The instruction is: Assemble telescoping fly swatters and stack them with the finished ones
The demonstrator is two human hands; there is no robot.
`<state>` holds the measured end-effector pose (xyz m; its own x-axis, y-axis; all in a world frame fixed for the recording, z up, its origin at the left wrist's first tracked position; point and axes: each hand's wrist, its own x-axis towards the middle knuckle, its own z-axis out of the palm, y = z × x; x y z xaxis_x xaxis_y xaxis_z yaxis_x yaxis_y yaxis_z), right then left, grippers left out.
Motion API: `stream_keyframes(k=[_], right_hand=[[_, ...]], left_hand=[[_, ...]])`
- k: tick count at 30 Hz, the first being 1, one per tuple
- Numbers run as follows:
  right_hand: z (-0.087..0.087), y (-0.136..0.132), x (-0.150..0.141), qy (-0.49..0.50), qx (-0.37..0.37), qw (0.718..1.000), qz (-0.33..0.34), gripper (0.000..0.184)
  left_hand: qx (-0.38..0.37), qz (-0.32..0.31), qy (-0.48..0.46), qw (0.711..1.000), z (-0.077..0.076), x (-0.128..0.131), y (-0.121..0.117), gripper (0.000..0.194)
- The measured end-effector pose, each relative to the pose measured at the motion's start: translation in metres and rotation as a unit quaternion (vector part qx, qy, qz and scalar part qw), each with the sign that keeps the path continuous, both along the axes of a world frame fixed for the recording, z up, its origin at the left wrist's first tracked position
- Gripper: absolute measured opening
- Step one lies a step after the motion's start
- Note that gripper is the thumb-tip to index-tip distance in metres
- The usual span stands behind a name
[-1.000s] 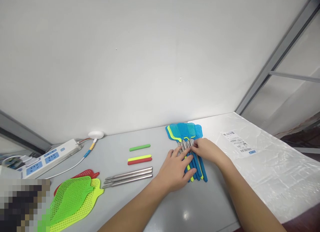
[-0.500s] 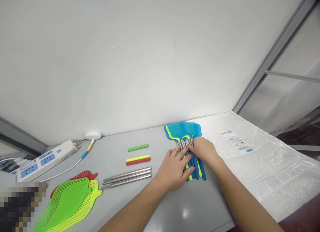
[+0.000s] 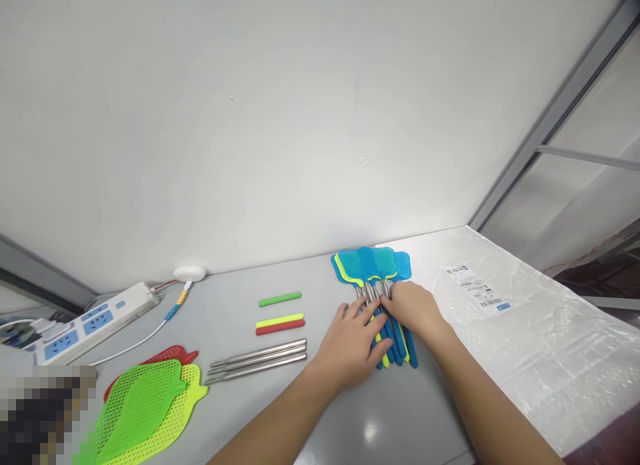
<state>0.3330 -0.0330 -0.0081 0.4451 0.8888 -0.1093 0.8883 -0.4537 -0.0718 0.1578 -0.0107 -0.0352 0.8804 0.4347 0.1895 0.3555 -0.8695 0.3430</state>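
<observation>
Beyond the spread left fingers [image 3: 376,323], swatter heads [image 3: 367,262] now fan wider, overlapping less; whether the right fingers [image 3: 393,305] clamp anything is unclear.

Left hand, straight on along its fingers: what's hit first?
Left hand likely meets the metal swatter shafts right at its fingertips, right hand just beyond; exact depth is unclear.

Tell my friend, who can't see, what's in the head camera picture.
A left hand and right hand touch a bunch of blue and yellow fly swatters on a gray table. To their left lie three handles, metal rods, swatter heads and a power strip.
</observation>
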Motion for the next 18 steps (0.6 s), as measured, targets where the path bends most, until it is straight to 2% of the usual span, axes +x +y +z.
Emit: stream_keyframes(k=[7, 12, 15, 18], right_hand=[[0.001, -0.005, 0.001, 0.013, 0.006, 1.0, 0.013, 0.045], [0.005, -0.005, -0.001, 0.013, 0.015, 1.0, 0.013, 0.041], [0.011, -0.005, -0.007, 0.013, 0.024, 0.999, 0.025, 0.042], [0.012, -0.005, -0.015, 0.03, 0.036, 0.997, 0.067, 0.042]], left_hand=[[-0.009, 0.007, -0.011, 1.0, -0.001, 0.001, 0.001, 0.049], [-0.022, 0.007, -0.057, 0.998, 0.001, -0.003, 0.001, 0.047], [-0.01, 0.006, -0.102, 0.995, 0.007, -0.008, 0.001, 0.04], [0.025, 0.017, -0.129, 0.991, 0.019, -0.016, 0.006, 0.03]])
